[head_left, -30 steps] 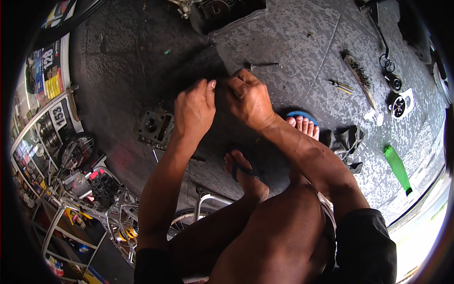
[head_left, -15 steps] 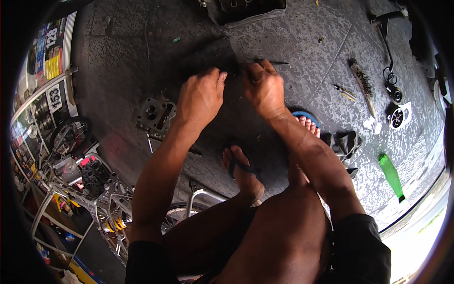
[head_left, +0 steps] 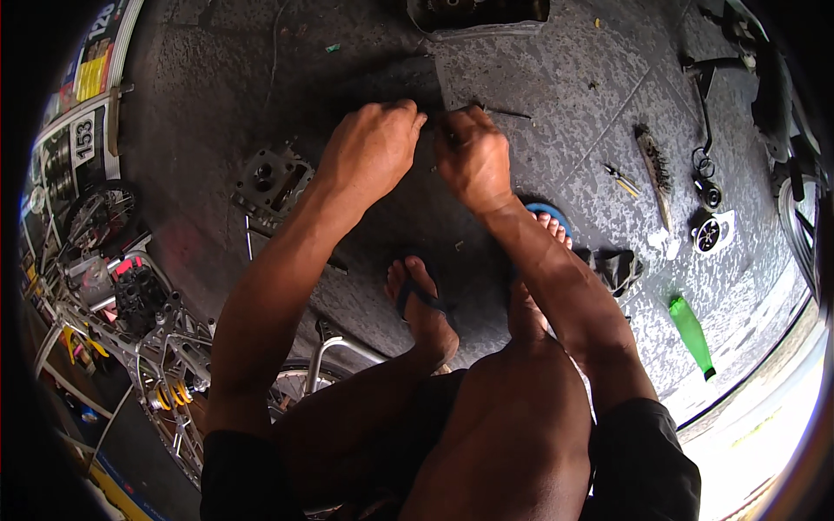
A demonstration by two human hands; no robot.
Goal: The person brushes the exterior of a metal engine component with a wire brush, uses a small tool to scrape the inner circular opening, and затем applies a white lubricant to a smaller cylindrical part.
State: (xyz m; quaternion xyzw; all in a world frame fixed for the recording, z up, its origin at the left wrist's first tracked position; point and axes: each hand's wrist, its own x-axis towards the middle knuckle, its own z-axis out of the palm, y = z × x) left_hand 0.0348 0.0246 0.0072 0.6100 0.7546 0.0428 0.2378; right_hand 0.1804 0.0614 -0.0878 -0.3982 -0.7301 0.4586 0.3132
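My left hand (head_left: 373, 154) is closed, its thumb and fingers pinched together; whatever sits between them is too small or hidden to make out. Just to its right, my right hand (head_left: 474, 161) is curled shut with a thin dark rod (head_left: 511, 113) sticking out past its knuckles to the right. The rod's other end is hidden in the fist. A small gap separates the fingertips of both hands, held in front of me above the dark floor. Left of my left forearm, a metal engine cylinder part (head_left: 274, 184) with a round hole lies on the floor.
Pliers (head_left: 622, 180), a wire brush (head_left: 657, 174), a round wheel-like part (head_left: 707, 234) and a green tapered object (head_left: 691, 337) lie on the right. A dark tray (head_left: 478, 31) stands at the far edge. Motorcycle frame parts (head_left: 174, 356) crowd the left.
My hands have come closer together, fingertips nearly meeting. The rod has stayed with my right hand. The whole view has shifted, so floor things on both sides appear farther left and higher.
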